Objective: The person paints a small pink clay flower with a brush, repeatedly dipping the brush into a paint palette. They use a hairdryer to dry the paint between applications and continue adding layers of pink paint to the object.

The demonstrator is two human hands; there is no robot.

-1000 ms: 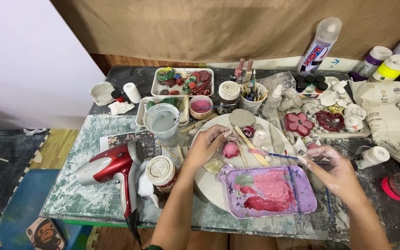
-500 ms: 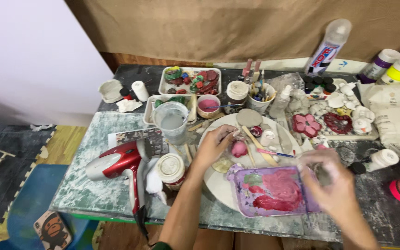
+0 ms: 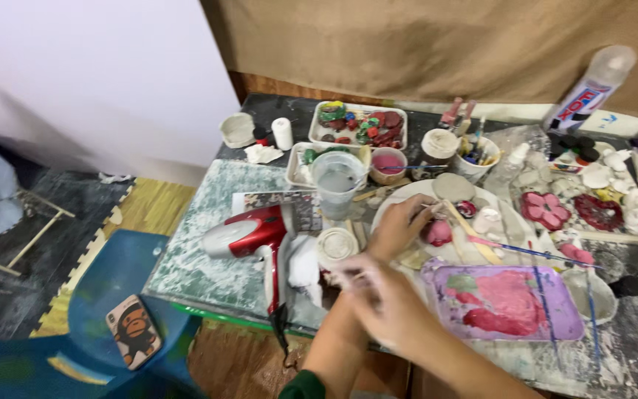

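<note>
Pink clay piece (image 3: 438,233) on white plate (image 3: 400,203); left hand (image 3: 400,225) touching it.

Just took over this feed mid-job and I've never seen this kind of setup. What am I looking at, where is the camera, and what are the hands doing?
One camera, worn on a person's head, looks down at a cluttered craft table. There is no machine, only two bare hands. The left hand rests on a white plate beside a small pink piece. The right hand is blurred, near a round white lid; whether it holds anything is unclear. Nearby lie a red hair dryer, a purple paint tray, a cup of cloudy water and a blue-handled brush.
</note>
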